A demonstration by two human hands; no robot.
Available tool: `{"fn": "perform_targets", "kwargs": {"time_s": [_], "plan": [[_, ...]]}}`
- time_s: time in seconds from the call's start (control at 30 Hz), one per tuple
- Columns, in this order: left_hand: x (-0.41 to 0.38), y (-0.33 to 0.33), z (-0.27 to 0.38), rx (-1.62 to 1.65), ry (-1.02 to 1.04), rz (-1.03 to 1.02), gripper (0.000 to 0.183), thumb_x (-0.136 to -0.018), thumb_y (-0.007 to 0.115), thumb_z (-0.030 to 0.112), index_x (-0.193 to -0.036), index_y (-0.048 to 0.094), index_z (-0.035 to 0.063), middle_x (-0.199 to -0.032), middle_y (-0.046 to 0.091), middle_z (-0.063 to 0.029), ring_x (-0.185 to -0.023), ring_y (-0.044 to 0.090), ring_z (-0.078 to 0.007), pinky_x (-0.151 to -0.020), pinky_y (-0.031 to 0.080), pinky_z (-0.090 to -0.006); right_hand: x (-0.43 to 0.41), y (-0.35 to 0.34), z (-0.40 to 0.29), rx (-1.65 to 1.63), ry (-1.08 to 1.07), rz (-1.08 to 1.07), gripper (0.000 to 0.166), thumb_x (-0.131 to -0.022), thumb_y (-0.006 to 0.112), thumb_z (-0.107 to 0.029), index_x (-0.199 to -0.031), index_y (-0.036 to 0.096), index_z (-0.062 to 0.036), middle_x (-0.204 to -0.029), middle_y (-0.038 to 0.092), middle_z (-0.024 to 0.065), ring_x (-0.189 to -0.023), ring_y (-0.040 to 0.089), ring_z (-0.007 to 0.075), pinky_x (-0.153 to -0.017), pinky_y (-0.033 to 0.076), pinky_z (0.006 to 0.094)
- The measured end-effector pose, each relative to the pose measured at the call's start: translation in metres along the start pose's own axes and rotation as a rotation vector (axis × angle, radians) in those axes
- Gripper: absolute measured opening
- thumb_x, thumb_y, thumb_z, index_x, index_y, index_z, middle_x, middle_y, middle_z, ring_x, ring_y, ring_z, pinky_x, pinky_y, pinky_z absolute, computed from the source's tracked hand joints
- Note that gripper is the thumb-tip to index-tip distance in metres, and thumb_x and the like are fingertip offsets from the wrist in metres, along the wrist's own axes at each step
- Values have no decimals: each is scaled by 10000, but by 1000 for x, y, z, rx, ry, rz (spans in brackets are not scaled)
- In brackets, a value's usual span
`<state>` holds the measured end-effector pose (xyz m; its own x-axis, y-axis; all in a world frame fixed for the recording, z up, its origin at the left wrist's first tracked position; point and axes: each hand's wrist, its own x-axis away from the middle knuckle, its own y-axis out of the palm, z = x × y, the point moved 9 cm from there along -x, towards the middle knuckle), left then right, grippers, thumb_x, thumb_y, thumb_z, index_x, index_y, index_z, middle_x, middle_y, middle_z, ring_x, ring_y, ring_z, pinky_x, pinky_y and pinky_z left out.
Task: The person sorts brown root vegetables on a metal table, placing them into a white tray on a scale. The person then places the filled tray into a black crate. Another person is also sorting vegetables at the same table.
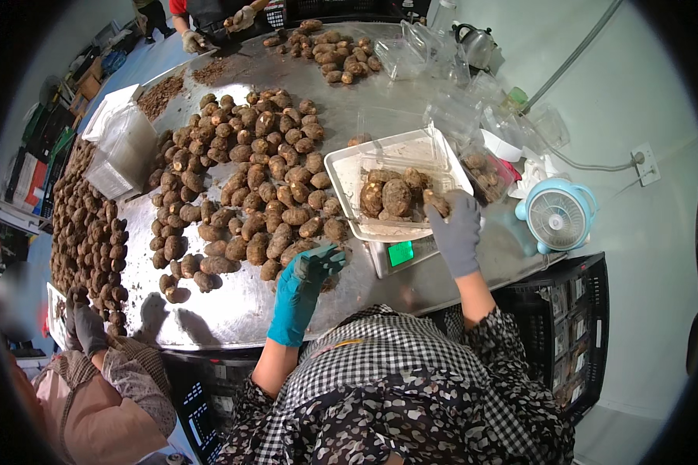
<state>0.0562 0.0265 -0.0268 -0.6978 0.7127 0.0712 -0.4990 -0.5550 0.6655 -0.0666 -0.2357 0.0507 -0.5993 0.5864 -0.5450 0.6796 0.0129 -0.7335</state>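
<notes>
My right hand (458, 232), in a grey glove, grips a small brown taro corm (437, 202) at the right side of a clear plastic clamshell box (404, 160). Several taro corms (396, 197) lie in that box, which stands in a white tray (349, 203) on a digital scale with a green display (401, 253). My left hand (305, 285), in a teal glove, is over the near edge of a large spread of taro corms (256, 224); its fingers are slightly bent and apart, and no corm shows in them.
Stacked clear boxes (122, 151) stand at the left, empty clamshells (407, 55) and a kettle (477, 46) at the back right. A filled box (485, 174) and a blue fan (556, 216) are to the right. Gloved co-workers are at left (87, 325) and across the steel table (349, 116).
</notes>
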Motion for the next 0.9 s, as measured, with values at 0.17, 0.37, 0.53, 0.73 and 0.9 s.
{"fn": "perform_targets", "kwargs": {"time_s": [0.17, 0.37, 0.53, 0.73, 0.9], "plan": [[4, 13, 5, 80, 20, -93, 557, -930, 466, 467, -1230, 532, 3, -1243, 556, -173, -1160, 527, -310, -1022, 382, -463, 3, -19, 5, -15, -77, 133, 333, -752, 707, -170, -1026, 556, -54, -1150, 518, 165, -1023, 511, 325, -859, 425, 427], [-11, 45, 34, -179, 127, -113, 762, -902, 365, 621, -1421, 312, 67, -1453, 338, -139, -1349, 309, -284, -1123, 217, -441, 19, -34, -55, -358, -222, 27, 105, -790, 647, -59, -887, 610, -69, -885, 612, 86, -864, 574, 275, -798, 445, 384], [-24, 60, 14, -448, 202, -46, 881, -843, 383, 706, -1490, 122, 167, -1542, 125, -70, -1411, 153, -263, -1134, 148, -470, 84, 37, -149, -116, -601, -685, 252, -799, 601, -320, -816, 629, -70, -803, 606, 106, -798, 587, 282, -726, 458, 403], [-17, 38, -9, -312, 44, -79, 882, -843, 489, 610, -1493, 27, 234, -1552, 30, -63, -1426, 60, -267, -1122, 215, -470, 105, 49, -183, -530, -659, -711, 203, -782, 580, -253, -692, 549, -74, -687, 585, 96, -740, 597, 301, -676, 466, 422], [-22, 34, 1, -251, 52, -85, 813, -846, 614, 184, -1490, 118, 166, -1520, 176, -117, -1404, 180, -261, -1097, 279, -429, 106, 40, -195, -731, -598, -732, 183, -773, 589, -199, -680, 507, -65, -619, 552, 109, -666, 589, 309, -609, 466, 417]]}}
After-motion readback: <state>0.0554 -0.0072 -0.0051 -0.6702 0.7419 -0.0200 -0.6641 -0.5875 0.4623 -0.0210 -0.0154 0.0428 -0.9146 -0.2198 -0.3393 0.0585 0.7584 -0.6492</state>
